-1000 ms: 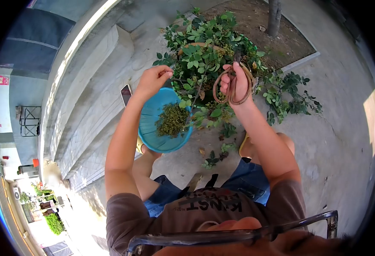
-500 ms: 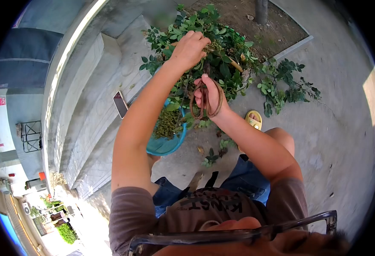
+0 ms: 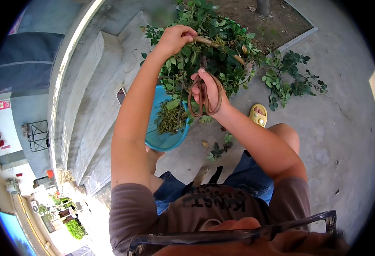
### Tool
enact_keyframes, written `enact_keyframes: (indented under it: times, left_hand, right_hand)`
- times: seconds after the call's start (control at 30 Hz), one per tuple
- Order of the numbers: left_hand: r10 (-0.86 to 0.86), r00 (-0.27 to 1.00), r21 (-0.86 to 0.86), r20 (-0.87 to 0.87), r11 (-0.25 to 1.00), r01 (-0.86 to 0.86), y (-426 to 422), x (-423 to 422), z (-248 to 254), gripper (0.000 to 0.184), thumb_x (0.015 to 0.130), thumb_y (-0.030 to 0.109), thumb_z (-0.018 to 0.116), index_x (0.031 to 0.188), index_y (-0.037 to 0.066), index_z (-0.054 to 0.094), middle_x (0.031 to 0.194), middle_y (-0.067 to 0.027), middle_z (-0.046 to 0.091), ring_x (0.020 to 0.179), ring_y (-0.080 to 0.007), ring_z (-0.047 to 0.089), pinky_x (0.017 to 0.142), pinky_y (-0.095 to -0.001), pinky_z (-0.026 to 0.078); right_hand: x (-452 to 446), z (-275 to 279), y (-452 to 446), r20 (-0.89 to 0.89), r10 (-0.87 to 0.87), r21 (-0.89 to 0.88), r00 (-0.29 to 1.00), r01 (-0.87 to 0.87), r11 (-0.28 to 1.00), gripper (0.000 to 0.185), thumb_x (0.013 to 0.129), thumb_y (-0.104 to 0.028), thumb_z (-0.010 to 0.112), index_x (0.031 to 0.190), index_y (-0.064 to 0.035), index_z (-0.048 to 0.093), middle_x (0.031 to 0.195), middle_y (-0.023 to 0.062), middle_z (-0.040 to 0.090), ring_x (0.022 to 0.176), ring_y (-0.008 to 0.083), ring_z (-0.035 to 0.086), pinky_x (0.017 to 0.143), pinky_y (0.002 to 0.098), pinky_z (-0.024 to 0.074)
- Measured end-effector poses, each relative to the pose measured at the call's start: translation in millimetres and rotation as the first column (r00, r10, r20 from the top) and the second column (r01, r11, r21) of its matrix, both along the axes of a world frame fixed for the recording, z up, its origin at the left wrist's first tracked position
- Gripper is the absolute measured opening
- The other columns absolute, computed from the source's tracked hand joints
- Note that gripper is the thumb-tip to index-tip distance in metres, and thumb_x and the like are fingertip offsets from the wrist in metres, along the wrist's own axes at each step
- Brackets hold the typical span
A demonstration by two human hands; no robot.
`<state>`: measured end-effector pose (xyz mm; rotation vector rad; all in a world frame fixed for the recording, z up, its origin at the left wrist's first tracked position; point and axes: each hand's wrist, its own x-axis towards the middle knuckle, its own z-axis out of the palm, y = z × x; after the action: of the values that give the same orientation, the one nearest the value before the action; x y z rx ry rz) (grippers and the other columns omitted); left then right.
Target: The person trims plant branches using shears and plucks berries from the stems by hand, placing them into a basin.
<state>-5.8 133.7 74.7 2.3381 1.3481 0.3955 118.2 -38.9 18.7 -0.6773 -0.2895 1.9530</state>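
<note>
My left hand point(image 3: 177, 40) is closed at the near end of a brown wooden stick point(image 3: 211, 42), its fingers partly hidden by the hand itself. The stick lies across a heap of leafy branches point(image 3: 215, 59) with small green berry clusters. In my right hand point(image 3: 209, 90) are scissors point(image 3: 198, 104) with large brown loop handles, their dark blades pointing up into the leaves. Just below and left of the heap, a blue basin point(image 3: 170, 143) holds a pile of picked green clusters point(image 3: 169, 118).
A leafy cut branch point(image 3: 288, 79) lies on the concrete at right. Behind is a soil bed point(image 3: 238, 10) with a tree trunk point(image 3: 262, 6). A phone point(image 3: 121, 96) rests on the steps at left. My yellow sandal point(image 3: 259, 115) is right of the heap.
My left hand has moved left and slightly up, exposing more of the stick. My right hand with the scissors has barely moved. The whole view has shifted slightly.
</note>
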Motion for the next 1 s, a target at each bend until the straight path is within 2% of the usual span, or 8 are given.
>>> enact_keyframes:
  times: [0.07, 0.2, 0.27, 0.37, 0.43, 0.67, 0.73, 1.0]
  left_hand:
    - [0.007, 1.0, 0.014, -0.015, 1.0, -0.007, -2.9, -6.3, 6.9, 0.021, 0.08, 0.009, 0.068, 0.101, 0.009, 0.069, 0.09, -0.0065, 0.067, 0.081, -0.0177, 0.063, 0.074, -0.0307, 0.05]
    - [0.013, 0.996, -0.029, 0.084, 1.0, -0.011, -5.6, -16.9, 11.9, 0.019, 0.081, 0.008, 0.067, 0.1, 0.009, 0.069, 0.089, -0.0052, 0.069, 0.08, -0.014, 0.064, 0.074, -0.0289, 0.05]
    - [0.013, 0.993, -0.043, 0.119, 0.999, -0.008, -6.5, -21.1, 11.3, 0.019, 0.081, 0.008, 0.067, 0.1, 0.008, 0.069, 0.088, -0.0047, 0.069, 0.08, -0.0127, 0.064, 0.074, -0.0282, 0.05]
    - [-0.014, 0.992, -0.032, 0.122, 0.999, 0.018, -9.3, -25.4, 12.7, 0.018, 0.081, 0.007, 0.067, 0.1, 0.007, 0.068, 0.086, -0.0036, 0.069, 0.078, -0.0113, 0.063, 0.073, -0.0272, 0.05]
    - [-0.044, 0.973, -0.057, 0.228, 0.997, 0.058, -10.7, -28.9, 12.0, 0.019, 0.082, 0.007, 0.066, 0.101, 0.006, 0.067, 0.085, -0.0026, 0.069, 0.078, -0.0105, 0.063, 0.073, -0.0266, 0.05]
    - [-0.021, 0.967, -0.116, 0.255, 0.992, 0.052, -16.7, -32.3, 17.8, 0.018, 0.083, 0.008, 0.065, 0.101, 0.006, 0.066, 0.084, -0.0022, 0.068, 0.079, -0.0104, 0.062, 0.073, -0.0265, 0.05]
    - [-0.043, 0.973, -0.115, 0.225, 0.991, 0.07, -18.6, -32.0, 20.5, 0.019, 0.087, 0.008, 0.061, 0.106, 0.004, 0.063, 0.089, 0.0022, 0.063, 0.082, -0.007, 0.056, 0.076, -0.0235, 0.047]
    - [-0.046, 0.969, -0.113, 0.241, 0.991, 0.075, -18.3, -33.0, 20.6, 0.019, 0.085, 0.007, 0.061, 0.104, 0.006, 0.064, 0.088, 0.0007, 0.065, 0.082, -0.0085, 0.058, 0.075, -0.0248, 0.047]
  right_hand:
    - [-1.7, 1.4, 0.6, -0.006, 0.031, 0.02, 0.999, -0.031, 0.999, 0.039, 0.093, -0.043, 0.05, 0.097, -0.0044, 0.051, 0.06, 0.001, 0.047, 0.049, 0.0123, 0.045, 0.047, 0.0254, 0.0386]
    - [-5.8, 2.2, 4.6, 0.072, 0.159, 0.14, 0.985, -0.168, 0.976, 0.04, 0.096, -0.046, 0.042, 0.101, -0.0074, 0.052, 0.061, -0.0007, 0.047, 0.05, 0.0107, 0.044, 0.046, 0.024, 0.0345]
    - [-12.8, -4.3, 7.9, -0.072, 0.213, 0.202, 0.974, -0.195, 0.96, 0.038, 0.097, -0.042, 0.04, 0.101, -0.0064, 0.052, 0.061, 0.0001, 0.046, 0.05, 0.011, 0.043, 0.046, 0.0242, 0.0345]
    - [-17.9, -6.8, 10.9, -0.194, 0.229, 0.232, 0.954, -0.182, 0.955, 0.038, 0.099, -0.039, 0.038, 0.103, -0.0047, 0.052, 0.062, 0.0005, 0.046, 0.05, 0.0116, 0.043, 0.046, 0.0247, 0.0353]
    - [-19.4, -6.9, 12.6, -0.247, 0.22, 0.226, 0.944, -0.165, 0.96, 0.039, 0.099, -0.04, 0.038, 0.105, -0.0042, 0.052, 0.062, 0.0006, 0.046, 0.05, 0.0117, 0.043, 0.047, 0.0249, 0.0357]
    - [-22.4, -5.4, 12.8, -0.453, 0.228, 0.223, 0.862, -0.138, 0.965, 0.04, 0.1, -0.04, 0.038, 0.109, -0.0034, 0.052, 0.063, 0.0004, 0.045, 0.052, 0.0117, 0.043, 0.05, 0.0252, 0.0369]
    - [-23.8, -4.6, 11.7, -0.45, 0.222, 0.225, 0.865, -0.131, 0.966, 0.04, 0.1, -0.04, 0.037, 0.109, -0.0034, 0.052, 0.064, 0.0004, 0.045, 0.052, 0.0116, 0.043, 0.05, 0.025, 0.0367]
    - [-23.2, -2.2, 11.8, -0.432, 0.203, 0.248, 0.879, -0.1, 0.964, 0.039, 0.099, -0.039, 0.037, 0.108, -0.004, 0.052, 0.065, 0.0006, 0.045, 0.052, 0.0115, 0.042, 0.051, 0.0244, 0.0363]
